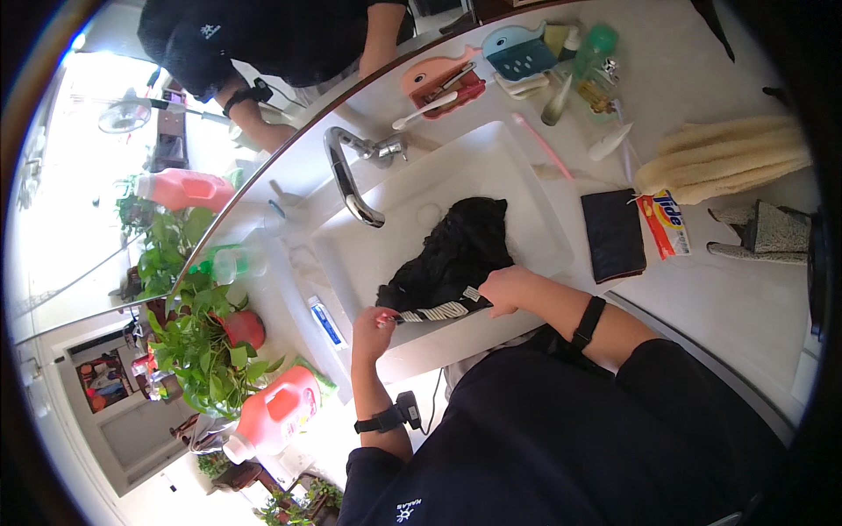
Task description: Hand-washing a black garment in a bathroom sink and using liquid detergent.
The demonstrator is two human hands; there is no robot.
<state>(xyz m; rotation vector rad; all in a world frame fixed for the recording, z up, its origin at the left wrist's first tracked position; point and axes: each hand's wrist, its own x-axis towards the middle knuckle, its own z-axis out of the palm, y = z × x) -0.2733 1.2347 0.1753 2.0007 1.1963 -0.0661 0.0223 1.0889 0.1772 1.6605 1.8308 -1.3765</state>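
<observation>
A black cloth garment (454,246) lies bunched in a white rectangular sink basin (395,210). Its waistband (441,312), black with pale lettering, is stretched along the basin's near edge. My left hand (373,332) pinches the band's left end. At its right end my right hand (505,289) grips the band, fingers closed and partly hidden. Above the basin arches a chrome faucet (352,187), with its spout over the area left of the garment.
A pink-red detergent jug (279,411) and a potted plant (204,342) stand left. Nearby lies a toothpaste box (327,322). Right of the basin are a dark folded cloth (613,235), a Tide packet (666,223) and a yellow towel (723,158). Fish-shaped holders (520,52) sit behind.
</observation>
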